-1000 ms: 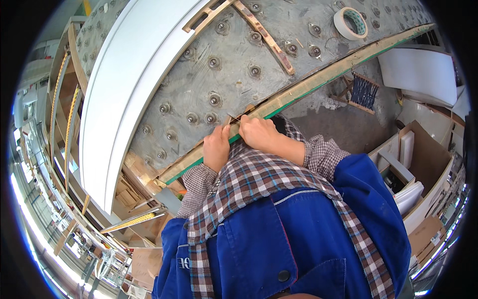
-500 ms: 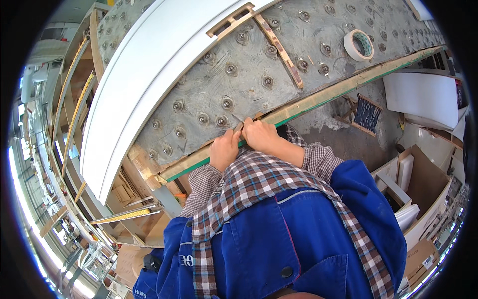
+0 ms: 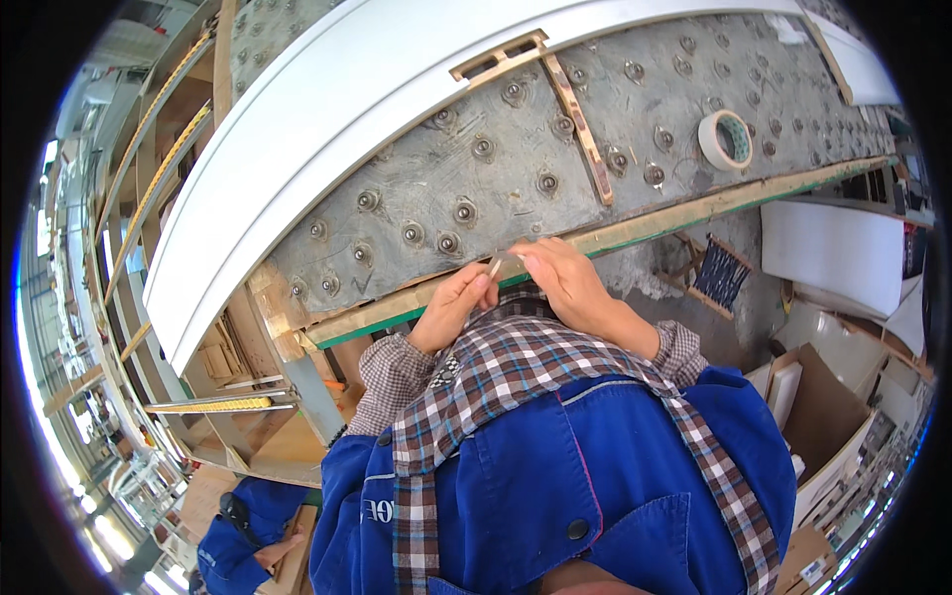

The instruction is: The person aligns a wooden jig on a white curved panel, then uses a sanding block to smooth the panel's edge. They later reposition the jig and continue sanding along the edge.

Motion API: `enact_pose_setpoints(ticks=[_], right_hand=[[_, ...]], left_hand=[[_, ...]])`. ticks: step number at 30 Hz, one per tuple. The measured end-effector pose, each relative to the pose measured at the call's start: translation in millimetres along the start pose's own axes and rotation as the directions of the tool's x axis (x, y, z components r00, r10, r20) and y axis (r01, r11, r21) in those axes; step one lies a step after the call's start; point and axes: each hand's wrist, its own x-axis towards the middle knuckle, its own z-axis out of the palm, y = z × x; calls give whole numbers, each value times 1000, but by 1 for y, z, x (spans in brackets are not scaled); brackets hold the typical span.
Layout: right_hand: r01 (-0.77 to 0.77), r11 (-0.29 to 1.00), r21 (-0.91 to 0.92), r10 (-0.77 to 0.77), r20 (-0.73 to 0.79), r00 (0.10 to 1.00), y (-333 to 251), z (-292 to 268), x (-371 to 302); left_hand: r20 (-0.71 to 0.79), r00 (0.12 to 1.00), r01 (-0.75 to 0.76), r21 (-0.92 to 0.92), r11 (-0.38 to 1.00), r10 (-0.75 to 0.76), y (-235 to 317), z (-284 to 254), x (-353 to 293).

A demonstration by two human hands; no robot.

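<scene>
My left hand (image 3: 453,307) and my right hand (image 3: 560,281) meet over the near edge of a grey studded worktable (image 3: 516,169). Together they pinch a small thin pale strip (image 3: 499,261) between the fingertips; what it is made of I cannot tell. Both wrists come out of plaid shirt cuffs above blue overalls. A long white curved panel (image 3: 327,109) lies along the far side of the table. A copper-coloured T-shaped piece (image 3: 573,104) rests on the table beyond my hands.
A roll of white tape (image 3: 726,139) sits on the table at the right. A wooden rail with a green edge (image 3: 694,210) runs along the table front. White boards (image 3: 831,256) and open cardboard boxes (image 3: 813,397) stand on the right; wooden framing (image 3: 238,397) at lower left.
The view has shifted, so table and panel sit lower and more to the right in the picture. My hands stay together at the table edge on the small strip.
</scene>
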Motion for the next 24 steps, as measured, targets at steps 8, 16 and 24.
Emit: enact_pose_setpoints(ticks=[8, 16, 24], right_hand=[[-17, 979, 205, -59, 361, 931, -36, -34, 8], [-175, 940, 294, -21, 559, 829, -61, -24, 18], [-393, 822, 411, 53, 632, 773, -78, 1, 22]], left_hand=[[-87, 988, -136, -62, 989, 131, 40, 25, -23], [-115, 851, -353, 598, 720, 513, 48, 28, -35], [-63, 711, -392, 791, 470, 700, 60, 14, -55]])
